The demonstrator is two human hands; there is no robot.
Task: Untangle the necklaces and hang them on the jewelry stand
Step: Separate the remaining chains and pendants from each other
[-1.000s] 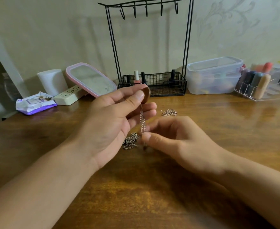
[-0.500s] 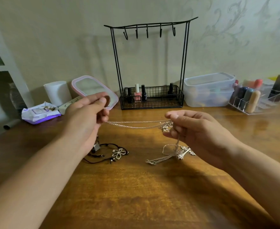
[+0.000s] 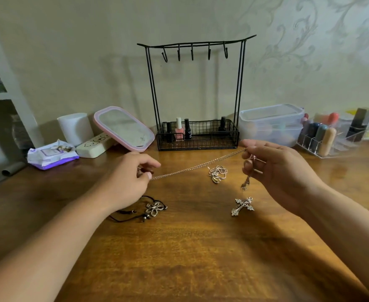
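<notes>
Silver chain [image 3: 197, 165] stretched taut above wooden table [image 3: 179, 247], left hand [image 3: 127, 182] pinching one end, right hand [image 3: 275, 171] pinching other. Cross pendant [image 3: 242, 206] flat on table below. Black jewelry stand [image 3: 195, 94] behind, hooks bare.

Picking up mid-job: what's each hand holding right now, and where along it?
Both pinch one silver chain: left hand at one end, right hand at the other.

A dark, glossy wooden worktop [image 3: 179, 258] runs back to a pale wall [image 3: 70, 51] with faint scrollwork wallpaper [image 3: 299, 40] toward two o'clock, while a white shelf unit [image 3: 2, 92] stands at nine o'clock.
</notes>
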